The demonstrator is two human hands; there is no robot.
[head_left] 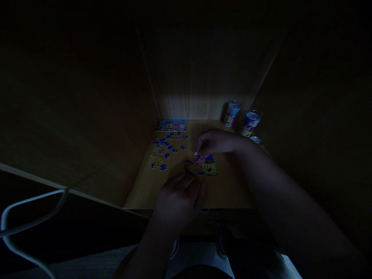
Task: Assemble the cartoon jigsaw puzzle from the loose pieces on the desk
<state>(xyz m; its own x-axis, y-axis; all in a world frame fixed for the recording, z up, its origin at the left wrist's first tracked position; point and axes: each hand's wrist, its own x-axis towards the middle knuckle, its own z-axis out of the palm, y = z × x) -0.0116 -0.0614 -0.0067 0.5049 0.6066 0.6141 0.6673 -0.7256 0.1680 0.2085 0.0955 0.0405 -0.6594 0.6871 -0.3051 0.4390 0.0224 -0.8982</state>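
Pinches a puzzle piece (pixel 196 154) with right hand (pixel 211 142), curls left hand (pixel 178 196), cannot tell if empty, over near edge of dim wooden desktop (pixel 231 190).

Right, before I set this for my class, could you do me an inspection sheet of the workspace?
Surface: wooden table, dimly lit.
Job's things: partly built puzzle; loose pieces spread to its left; picture card behind them.
Clutter: far can and near can at the back right; pale disc by the near can.
Left hand: at the puzzle's near edge; contact unclear.
Right hand: at the puzzle's far edge, pinching a small piece.
Cables: white cable looping at lower left, off the table.
Surroundings: wooden back panel; sides very dark; shoe below.
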